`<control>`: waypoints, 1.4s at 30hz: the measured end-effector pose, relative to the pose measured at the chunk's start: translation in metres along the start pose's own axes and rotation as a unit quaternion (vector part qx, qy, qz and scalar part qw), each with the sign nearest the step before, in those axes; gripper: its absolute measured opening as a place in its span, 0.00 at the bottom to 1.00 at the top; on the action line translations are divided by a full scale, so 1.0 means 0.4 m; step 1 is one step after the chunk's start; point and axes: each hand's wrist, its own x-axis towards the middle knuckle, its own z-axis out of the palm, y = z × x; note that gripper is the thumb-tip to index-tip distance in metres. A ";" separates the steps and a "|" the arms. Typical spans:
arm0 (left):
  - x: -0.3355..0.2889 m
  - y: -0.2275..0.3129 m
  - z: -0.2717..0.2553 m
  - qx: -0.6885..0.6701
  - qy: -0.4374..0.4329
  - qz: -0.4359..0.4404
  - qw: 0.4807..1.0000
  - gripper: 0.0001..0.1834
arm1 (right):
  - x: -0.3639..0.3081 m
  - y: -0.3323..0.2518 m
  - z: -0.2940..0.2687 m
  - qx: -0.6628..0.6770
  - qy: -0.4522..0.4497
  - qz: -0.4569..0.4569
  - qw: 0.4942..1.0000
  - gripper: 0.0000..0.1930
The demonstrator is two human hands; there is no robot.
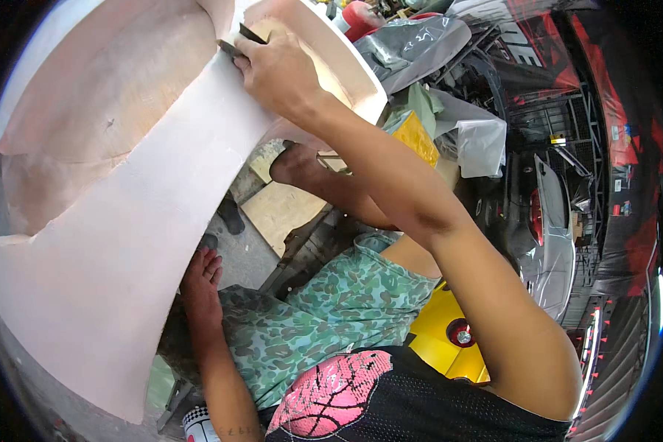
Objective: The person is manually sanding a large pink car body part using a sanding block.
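Evidently the right grip (244,53) pinches a dark tool (230,49) at a hollow shell (144,210); left grip (205,274) unclear.

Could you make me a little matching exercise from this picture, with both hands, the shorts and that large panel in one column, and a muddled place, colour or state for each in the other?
Column one
1. Right hand
2. Left hand
3. Shorts
4. Large panel

Column two
A. Green camouflage pattern
B. Closed around a dark, thin object
C. Pale pinkish-white
D. At the panel's edge, lower in the picture than the other hand

Right pairs: 1-B, 2-D, 3-A, 4-C.
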 end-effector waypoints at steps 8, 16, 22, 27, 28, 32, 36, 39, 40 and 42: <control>0.009 -0.017 0.009 0.022 0.022 -0.001 1.000 0.26 | -0.018 -0.031 0.011 0.012 0.049 -0.052 0.997 0.17; 0.017 -0.020 -0.023 -0.005 0.036 0.006 0.999 0.22 | -0.083 -0.079 0.031 0.034 0.031 -0.026 0.999 0.17; 0.005 -0.012 0.009 0.043 0.030 -0.014 0.999 0.18 | 0.095 -0.001 0.062 0.000 0.061 -0.006 0.998 0.15; 0.014 -0.019 -0.009 -0.050 0.039 0.016 0.998 0.17 | -0.030 -0.011 0.035 0.066 0.051 -0.058 0.995 0.14; 0.009 -0.016 -0.009 -0.037 0.018 0.019 0.999 0.18 | 0.019 0.014 0.024 0.017 0.047 -0.061 0.997 0.17; 0.018 -0.021 0.020 0.071 0.031 -0.030 0.997 0.20 | 0.217 0.151 0.087 0.022 0.117 -0.018 0.993 0.16; 0.028 -0.039 -0.049 -0.032 0.026 0.000 0.999 0.20 | 0.074 0.052 0.080 0.016 0.069 -0.103 0.992 0.17; 0.016 -0.038 -0.022 -0.018 0.054 0.029 0.998 0.22 | 0.068 0.070 0.054 0.025 0.098 -0.118 0.988 0.19; 0.016 -0.031 -0.012 -0.010 0.036 0.018 0.999 0.22 | 0.118 0.079 0.055 0.022 0.078 -0.059 0.995 0.21; 0.015 -0.020 0.016 0.010 0.004 0.004 1.000 0.21 | 0.243 0.137 0.066 0.015 0.069 0.001 0.998 0.16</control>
